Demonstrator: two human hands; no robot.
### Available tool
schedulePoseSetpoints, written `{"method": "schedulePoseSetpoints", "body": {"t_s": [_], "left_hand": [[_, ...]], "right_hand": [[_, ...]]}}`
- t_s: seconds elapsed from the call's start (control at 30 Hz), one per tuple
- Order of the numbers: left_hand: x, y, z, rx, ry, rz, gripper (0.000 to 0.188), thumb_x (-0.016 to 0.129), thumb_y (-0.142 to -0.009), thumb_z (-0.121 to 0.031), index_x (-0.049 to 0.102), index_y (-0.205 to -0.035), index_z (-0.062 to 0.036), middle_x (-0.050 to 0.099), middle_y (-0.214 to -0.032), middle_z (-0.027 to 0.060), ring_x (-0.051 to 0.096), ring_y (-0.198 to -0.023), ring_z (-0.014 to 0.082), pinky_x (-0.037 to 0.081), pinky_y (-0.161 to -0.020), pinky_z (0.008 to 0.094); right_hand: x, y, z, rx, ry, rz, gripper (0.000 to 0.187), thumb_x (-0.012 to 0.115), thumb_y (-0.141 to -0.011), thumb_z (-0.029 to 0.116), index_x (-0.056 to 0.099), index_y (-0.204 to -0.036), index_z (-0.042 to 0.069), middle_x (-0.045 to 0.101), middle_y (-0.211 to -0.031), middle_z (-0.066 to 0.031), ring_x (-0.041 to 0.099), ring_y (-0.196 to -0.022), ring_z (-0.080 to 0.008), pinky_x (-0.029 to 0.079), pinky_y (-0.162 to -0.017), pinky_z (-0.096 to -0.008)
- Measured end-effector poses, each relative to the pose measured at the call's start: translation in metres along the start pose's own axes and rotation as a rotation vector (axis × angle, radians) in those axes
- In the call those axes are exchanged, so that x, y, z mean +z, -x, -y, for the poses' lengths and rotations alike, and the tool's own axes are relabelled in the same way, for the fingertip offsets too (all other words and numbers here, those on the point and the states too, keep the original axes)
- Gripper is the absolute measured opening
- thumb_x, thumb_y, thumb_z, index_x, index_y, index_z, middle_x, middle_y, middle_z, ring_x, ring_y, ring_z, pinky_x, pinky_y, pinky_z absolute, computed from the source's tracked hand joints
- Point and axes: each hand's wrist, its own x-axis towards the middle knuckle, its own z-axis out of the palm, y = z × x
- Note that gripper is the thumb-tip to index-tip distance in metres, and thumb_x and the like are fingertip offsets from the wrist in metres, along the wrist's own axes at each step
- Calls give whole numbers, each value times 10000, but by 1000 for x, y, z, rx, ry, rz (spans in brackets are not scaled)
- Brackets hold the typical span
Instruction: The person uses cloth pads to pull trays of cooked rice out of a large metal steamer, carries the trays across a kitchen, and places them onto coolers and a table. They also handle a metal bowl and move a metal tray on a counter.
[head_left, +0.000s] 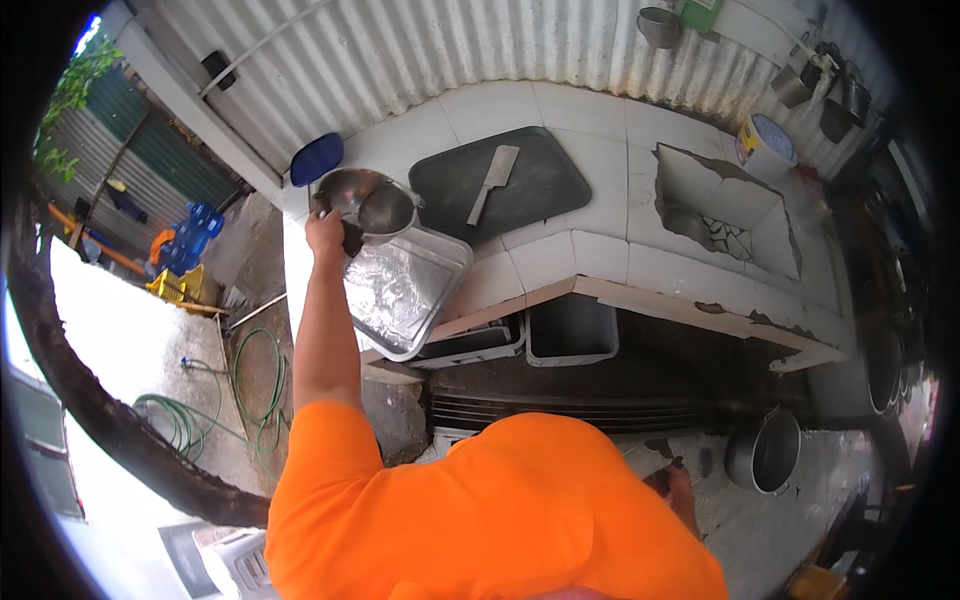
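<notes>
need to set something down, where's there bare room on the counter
Bare tile lies between the dark board and the sink, plus a strip between board and corrugated wall. The left end is crowded: blue oval item, bowl and metal tray bunch together, with the left hand at the bowl.

1. A corrugated metal wall (420, 45), pale with brownish stains along its foot, ran behind the counter.
2. The white-tiled counter (590, 105) bent at an angle, its front edge chipped at the right.
3. A sink (690, 175) with a ragged, broken rim was sunk into its right part.
4. Beneath lay a dark recess (665, 365).
5. At the left, a white post (195, 110) stood near a grey-and-green corrugated fence (110, 120) and leaves (75, 85).
6. Bare, worn floor (245, 245) stretched below the fence.
7. Daylight brightened the left side; the far right was dim.
</notes>
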Motion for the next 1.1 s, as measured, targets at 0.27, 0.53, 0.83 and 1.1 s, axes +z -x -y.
{"method": "schedulePoseSetpoints", "body": {"t_s": [0.27,0.53,0.83,1.1], "left_hand": [[118,-5,-72,159,-272,160,437,657,-725,-369,665,-1039,-65,668,-1029,161,622,-1015,325,472,-883,403],[179,-5,-101,303,-286,242,416,605,-761,-303,624,-1113,-82,659,-1047,166,617,-1001,341,476,-867,424],[176,21,-144,581,-362,323,247,559,-797,-221,618,-998,-91,664,-969,162,620,-948,352,487,-807,453],[145,19,-150,803,-423,277,210,545,-804,-217,598,-956,-81,657,-938,169,621,-923,358,488,-780,465]], "right_hand": [[36,84,-61,-11,-90,-130,328,595,-786,100,554,-1095,-4,597,-860,-137,623,-731,-275,530,-628,-422],[12,132,-189,-176,178,-77,307,582,-802,85,547,-1092,-6,608,-913,-129,623,-750,-273,523,-683,-427],[42,159,-234,-215,67,-80,213,549,-817,41,530,-1021,-17,581,-853,-120,613,-701,-267,529,-631,-427],[50,150,-217,114,-391,-207,208,550,-824,36,530,-1028,5,578,-818,-119,610,-684,-261,528,-611,-425]]}}
